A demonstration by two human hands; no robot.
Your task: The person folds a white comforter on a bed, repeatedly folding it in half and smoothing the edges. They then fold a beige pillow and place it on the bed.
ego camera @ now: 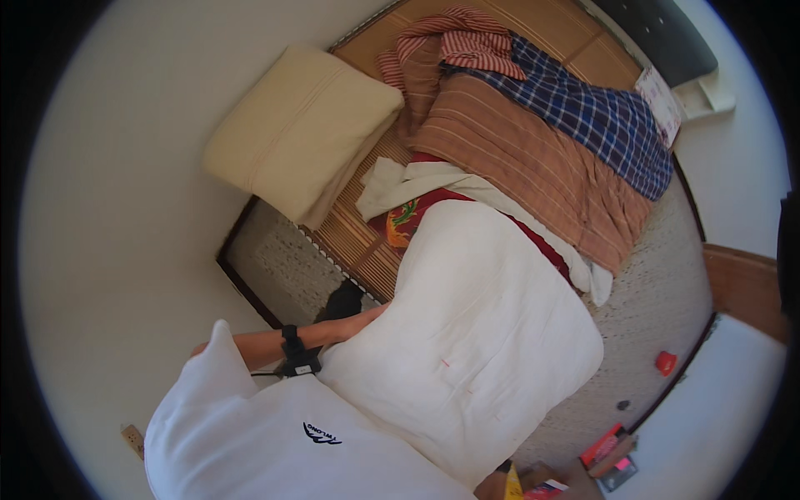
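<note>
A bulky folded white quilt [494, 325] rests against my front and covers much of the middle of the view. My left hand [365, 320] holds it at its left side; the fingers disappear behind the quilt. A black strap with a small device circles my left wrist. My right hand is out of view. Past the quilt lies a bamboo mat [369, 253] with a brown striped blanket [531, 156], a blue plaid cloth [581, 106] and a red-and-white striped cloth [478, 47] heaped on it. Beside them sits a folded cream quilt [306, 119].
A dark red patterned cloth [431, 203] and a white cloth [400, 187] emerge from under the blanket. Speckled floor [650, 294] runs along the right, with a small red object [666, 363]. A wooden board [744, 281] stands at the right wall. Several packages [603, 444] lie lower right.
</note>
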